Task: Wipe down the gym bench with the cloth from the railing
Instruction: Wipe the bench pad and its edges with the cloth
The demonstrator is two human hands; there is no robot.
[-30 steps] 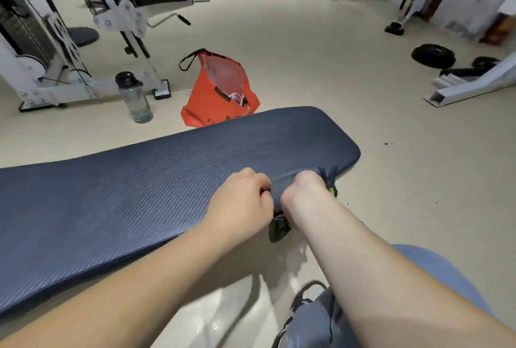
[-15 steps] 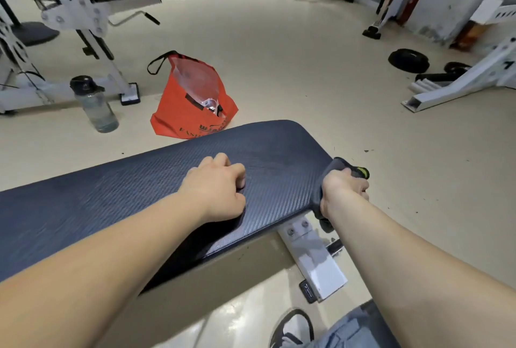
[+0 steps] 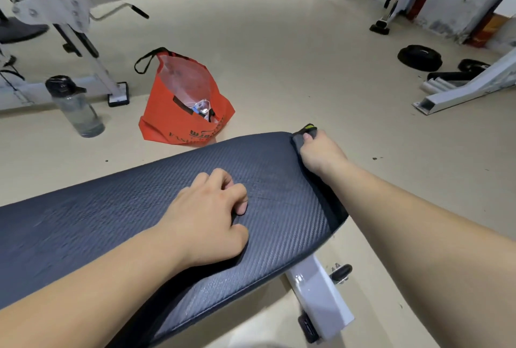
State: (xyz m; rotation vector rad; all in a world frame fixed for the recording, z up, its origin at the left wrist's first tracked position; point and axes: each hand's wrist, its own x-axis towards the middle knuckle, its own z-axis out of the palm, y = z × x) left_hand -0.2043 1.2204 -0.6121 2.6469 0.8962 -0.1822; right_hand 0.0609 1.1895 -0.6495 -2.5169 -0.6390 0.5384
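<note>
Since a moment ago my right hand (image 3: 321, 153) has run the cloth (image 3: 303, 135) along the end edge of the gym bench (image 3: 111, 216) to its far corner. Nearest me, my left hand (image 3: 208, 216) rests on the pad, fingers curled under and holding nothing. Further out, my right fingers clench the bunched cloth against the rounded corner. I'd keep firm pressure, wrap the lip, then sweep back along the pad in overlapping strokes. Beyond, an orange bag (image 3: 181, 113) and a water bottle (image 3: 75, 107) stand on the floor.
</note>
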